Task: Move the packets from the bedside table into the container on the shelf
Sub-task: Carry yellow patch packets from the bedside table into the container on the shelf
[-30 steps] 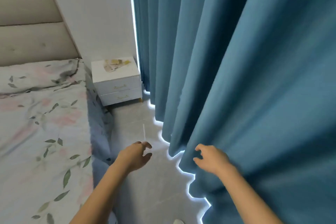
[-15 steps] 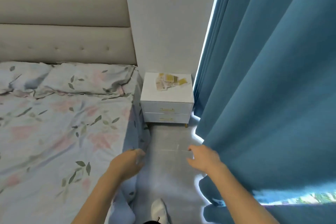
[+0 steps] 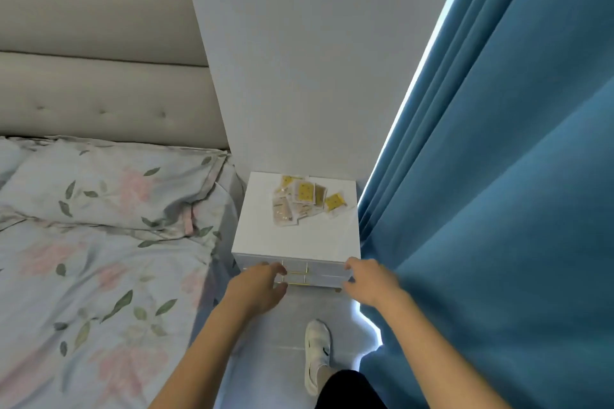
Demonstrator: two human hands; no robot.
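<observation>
Several small packets point(image 3: 304, 201), yellow and pale pink, lie in a loose pile at the back of the white bedside table point(image 3: 292, 239). The table has two drawers with gold handles. My left hand point(image 3: 257, 289) hovers in front of the drawers, fingers apart and holding nothing. At the table's front right corner, my right hand point(image 3: 372, 282) is also empty with its fingers spread. Both hands are short of the packets. No shelf or container is in view.
A bed with floral bedding point(image 3: 93, 259) and a padded headboard point(image 3: 99, 83) fills the left. A blue curtain point(image 3: 498, 192) hangs close on the right. A narrow strip of tiled floor point(image 3: 285, 325) runs between them, with my white shoe point(image 3: 317, 352) on it.
I have walked closer to the bedside table, which now looks larger and nearer. Both hands have risen forward to its front edge.
</observation>
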